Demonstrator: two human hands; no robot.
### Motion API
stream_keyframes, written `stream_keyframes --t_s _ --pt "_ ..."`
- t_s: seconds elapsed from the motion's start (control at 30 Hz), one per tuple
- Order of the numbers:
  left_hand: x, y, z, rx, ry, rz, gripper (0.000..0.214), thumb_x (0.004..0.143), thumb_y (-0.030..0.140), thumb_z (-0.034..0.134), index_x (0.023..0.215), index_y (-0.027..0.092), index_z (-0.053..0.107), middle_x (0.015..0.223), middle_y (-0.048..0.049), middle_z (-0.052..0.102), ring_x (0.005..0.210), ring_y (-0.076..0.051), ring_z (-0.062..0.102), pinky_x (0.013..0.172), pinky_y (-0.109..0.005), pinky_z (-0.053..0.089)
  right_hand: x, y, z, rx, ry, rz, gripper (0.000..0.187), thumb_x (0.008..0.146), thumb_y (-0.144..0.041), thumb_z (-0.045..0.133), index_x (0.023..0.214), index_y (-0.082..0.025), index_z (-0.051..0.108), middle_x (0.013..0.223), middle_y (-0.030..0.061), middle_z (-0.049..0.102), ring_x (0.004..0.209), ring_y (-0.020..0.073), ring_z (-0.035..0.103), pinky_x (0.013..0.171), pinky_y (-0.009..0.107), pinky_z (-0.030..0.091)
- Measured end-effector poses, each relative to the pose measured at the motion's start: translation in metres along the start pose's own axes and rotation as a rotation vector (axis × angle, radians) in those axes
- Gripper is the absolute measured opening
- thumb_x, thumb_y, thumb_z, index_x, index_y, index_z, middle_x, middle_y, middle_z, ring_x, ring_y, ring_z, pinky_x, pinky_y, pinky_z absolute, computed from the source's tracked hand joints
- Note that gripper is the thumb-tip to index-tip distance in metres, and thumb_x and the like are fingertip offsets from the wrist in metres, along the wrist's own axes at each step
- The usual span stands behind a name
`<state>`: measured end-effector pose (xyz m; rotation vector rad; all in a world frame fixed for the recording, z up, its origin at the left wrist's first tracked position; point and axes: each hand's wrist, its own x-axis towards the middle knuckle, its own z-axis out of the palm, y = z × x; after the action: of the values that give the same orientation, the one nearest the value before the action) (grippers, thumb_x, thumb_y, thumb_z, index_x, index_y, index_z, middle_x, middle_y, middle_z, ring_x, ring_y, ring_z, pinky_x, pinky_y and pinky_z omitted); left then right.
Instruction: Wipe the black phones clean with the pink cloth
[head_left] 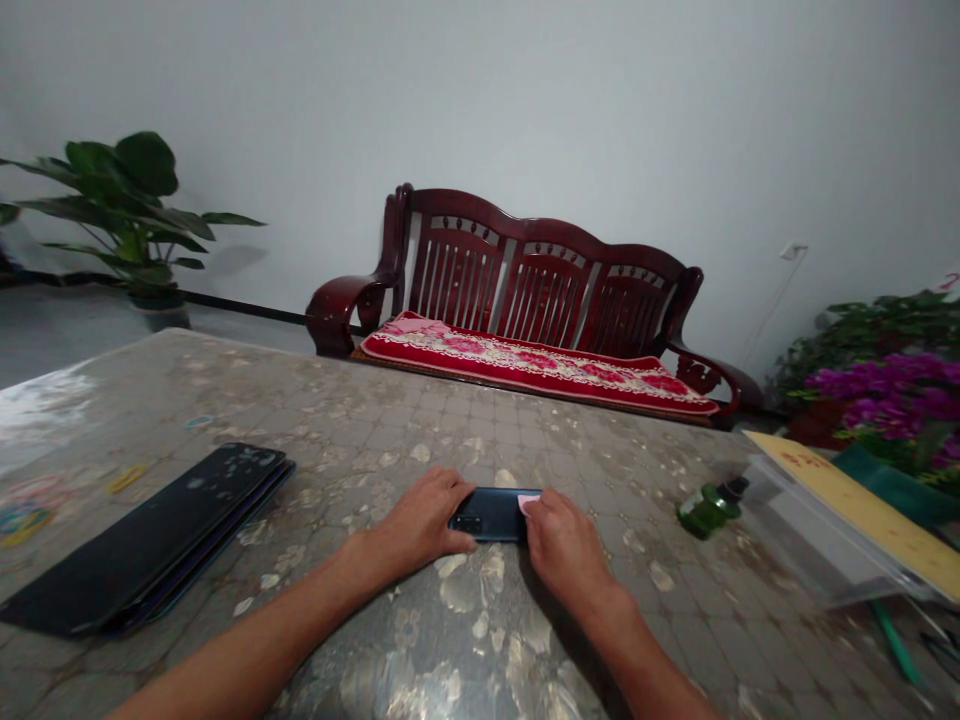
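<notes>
A dark blue smartphone lies on the patterned tablecloth with its back and camera block facing up. My left hand grips the phone's left end, thumb along the near edge and fingers at the far edge. Over the phone's right end is my right hand, closed on a small pink cloth. Only a corner of that cloth shows past the fingers, and it touches the phone's back.
Left on the table lie a black folder and coloured bands. To the right stand a green bottle and a clear plastic box beside purple flowers. Beyond is a wooden bench.
</notes>
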<state>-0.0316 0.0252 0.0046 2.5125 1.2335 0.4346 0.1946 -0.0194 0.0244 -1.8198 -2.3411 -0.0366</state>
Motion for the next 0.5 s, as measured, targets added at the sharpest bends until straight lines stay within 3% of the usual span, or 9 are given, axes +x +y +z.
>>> stream_keyframes --t_s 0.2,0.5 --pt "0.0 0.0 0.0 0.0 -0.002 0.008 0.047 0.078 0.047 0.077 0.113 0.019 0.066 0.11 -0.0102 0.065 0.107 -0.03 0.056 0.095 -0.039 0.045 -0.005 -0.021 0.005 0.093 0.001 -0.203 0.026 0.097 -0.012 0.045 0.102 -0.02 0.07 0.099 0.0069 0.065 0.094 0.0196 0.059 0.081 0.026 0.043" --pt "0.0 0.002 -0.002 -0.013 -0.009 -0.008 0.046 0.079 0.046 0.075 0.116 0.02 0.065 0.11 -0.0102 0.064 0.108 -0.031 0.057 0.094 -0.04 0.046 -0.003 0.004 -0.01 -0.021 -0.047 0.033 0.027 0.095 -0.012 0.047 0.098 -0.017 0.074 0.097 0.0108 0.067 0.091 0.0214 0.063 0.078 0.028 0.043"
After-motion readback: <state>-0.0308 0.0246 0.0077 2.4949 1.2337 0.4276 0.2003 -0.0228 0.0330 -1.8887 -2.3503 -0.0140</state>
